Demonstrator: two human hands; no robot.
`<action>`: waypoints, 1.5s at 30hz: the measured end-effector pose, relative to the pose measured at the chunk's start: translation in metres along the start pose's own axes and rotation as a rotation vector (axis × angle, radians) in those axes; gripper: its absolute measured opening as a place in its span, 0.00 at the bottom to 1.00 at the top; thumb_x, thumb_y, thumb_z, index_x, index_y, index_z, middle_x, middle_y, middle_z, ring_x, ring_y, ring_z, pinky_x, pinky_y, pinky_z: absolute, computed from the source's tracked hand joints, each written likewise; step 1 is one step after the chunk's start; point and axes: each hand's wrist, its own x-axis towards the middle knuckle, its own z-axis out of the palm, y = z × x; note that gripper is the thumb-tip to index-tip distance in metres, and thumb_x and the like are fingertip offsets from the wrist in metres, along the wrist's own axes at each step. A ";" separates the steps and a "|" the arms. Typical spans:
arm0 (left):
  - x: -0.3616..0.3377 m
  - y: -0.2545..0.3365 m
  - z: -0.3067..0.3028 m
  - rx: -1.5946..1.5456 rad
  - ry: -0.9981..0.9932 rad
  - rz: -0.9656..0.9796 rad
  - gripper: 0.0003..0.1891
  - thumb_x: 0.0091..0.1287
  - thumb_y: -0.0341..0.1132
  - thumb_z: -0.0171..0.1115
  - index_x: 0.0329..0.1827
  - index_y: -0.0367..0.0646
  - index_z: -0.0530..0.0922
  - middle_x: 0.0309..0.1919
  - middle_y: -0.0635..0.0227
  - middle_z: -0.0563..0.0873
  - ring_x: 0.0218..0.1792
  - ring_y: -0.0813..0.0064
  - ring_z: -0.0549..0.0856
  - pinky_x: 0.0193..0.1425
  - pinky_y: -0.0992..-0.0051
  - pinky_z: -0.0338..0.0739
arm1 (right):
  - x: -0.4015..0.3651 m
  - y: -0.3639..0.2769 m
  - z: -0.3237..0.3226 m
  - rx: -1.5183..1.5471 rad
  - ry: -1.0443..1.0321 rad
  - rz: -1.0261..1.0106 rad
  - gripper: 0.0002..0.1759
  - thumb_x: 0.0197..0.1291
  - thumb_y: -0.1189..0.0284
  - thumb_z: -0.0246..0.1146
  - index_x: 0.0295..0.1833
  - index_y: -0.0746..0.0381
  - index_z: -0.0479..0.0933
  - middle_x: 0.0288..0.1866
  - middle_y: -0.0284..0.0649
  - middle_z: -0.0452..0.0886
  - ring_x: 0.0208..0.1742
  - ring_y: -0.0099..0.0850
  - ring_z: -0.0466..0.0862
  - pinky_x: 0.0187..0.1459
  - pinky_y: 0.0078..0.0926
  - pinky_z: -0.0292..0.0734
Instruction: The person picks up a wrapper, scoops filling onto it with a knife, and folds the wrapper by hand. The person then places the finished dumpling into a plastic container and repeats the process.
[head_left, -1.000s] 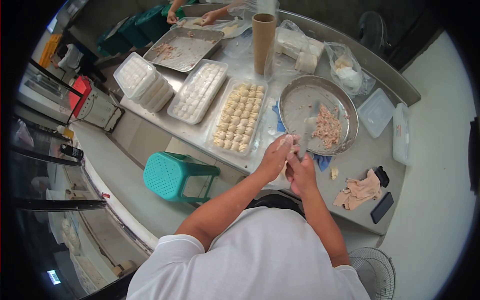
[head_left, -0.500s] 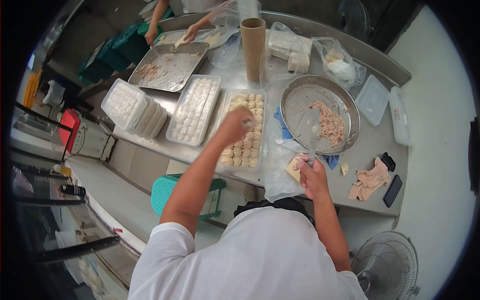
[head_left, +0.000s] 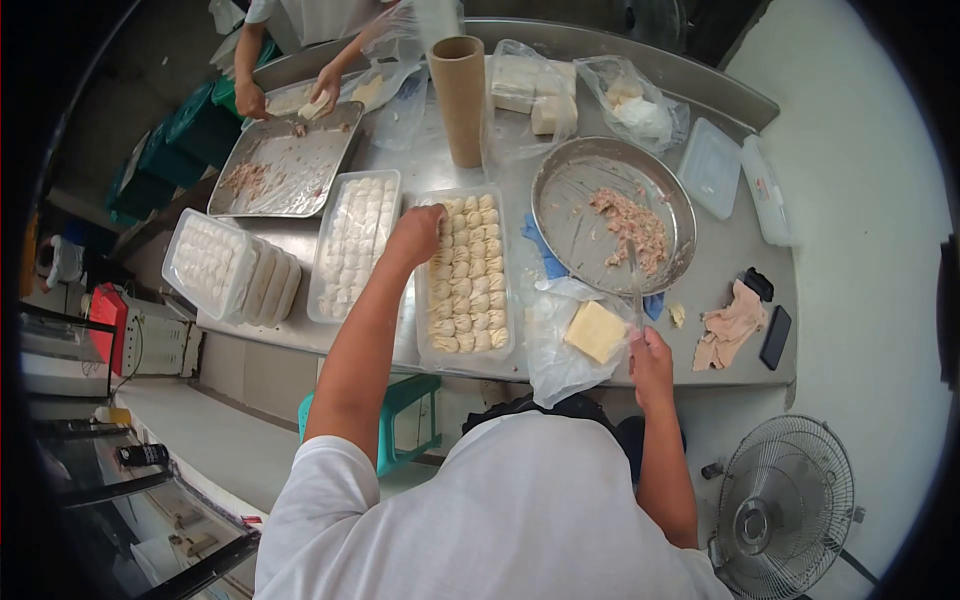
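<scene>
My left hand (head_left: 415,236), fingers curled closed, is at the upper left edge of a clear plastic tray (head_left: 425,358) holding rows of pleated, yellowish dumplings (head_left: 466,290). Anything between its fingertips is hidden. With my right hand (head_left: 652,370) I grip the handle of a metal spatula (head_left: 637,290). Its blade reaches over the near side of a round metal pan (head_left: 545,235) and touches the pinkish minced filling (head_left: 640,232). A stack of square yellow wrappers (head_left: 597,332) lies on a plastic bag (head_left: 556,372), just left of my right hand.
Left are another dumpling tray (head_left: 350,245) and stacked boxes (head_left: 215,265). A cardboard tube (head_left: 458,100) stands behind. Across the table, another person's hands (head_left: 325,88) work above a rectangular pan (head_left: 315,155). A cloth (head_left: 730,325) and phone (head_left: 774,338) lie right; a fan (head_left: 785,510) stands below.
My left hand has moved from above the middle of the dumplings to the tray's upper left. My right hand has drawn away from the wrappers, and the spatula blade now touches the filling.
</scene>
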 end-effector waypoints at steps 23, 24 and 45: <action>-0.088 0.223 0.116 -0.381 -0.137 0.460 0.07 0.51 0.29 0.70 0.34 0.44 0.85 0.53 0.59 0.83 0.59 0.54 0.77 0.64 0.61 0.70 | 0.143 -0.066 -0.033 -1.356 -0.269 -0.707 0.11 0.60 0.75 0.55 0.43 0.63 0.83 0.42 0.52 0.84 0.48 0.52 0.84 0.50 0.49 0.79; -0.087 0.224 0.114 -0.409 -0.144 0.441 0.07 0.52 0.29 0.70 0.35 0.44 0.84 0.52 0.58 0.83 0.58 0.54 0.78 0.63 0.62 0.71 | 0.133 -0.072 -0.034 -1.371 -0.362 -0.669 0.11 0.60 0.75 0.56 0.42 0.64 0.83 0.40 0.53 0.84 0.47 0.52 0.84 0.49 0.49 0.79; -0.061 0.211 0.060 -2.330 0.025 -0.509 0.19 0.79 0.38 0.44 0.63 0.31 0.71 0.56 0.54 0.80 0.54 0.62 0.82 0.65 0.56 0.77 | 0.029 -0.053 -0.033 -0.795 -0.207 -0.833 0.13 0.58 0.78 0.63 0.50 0.62 0.82 0.39 0.43 0.79 0.40 0.44 0.82 0.42 0.37 0.78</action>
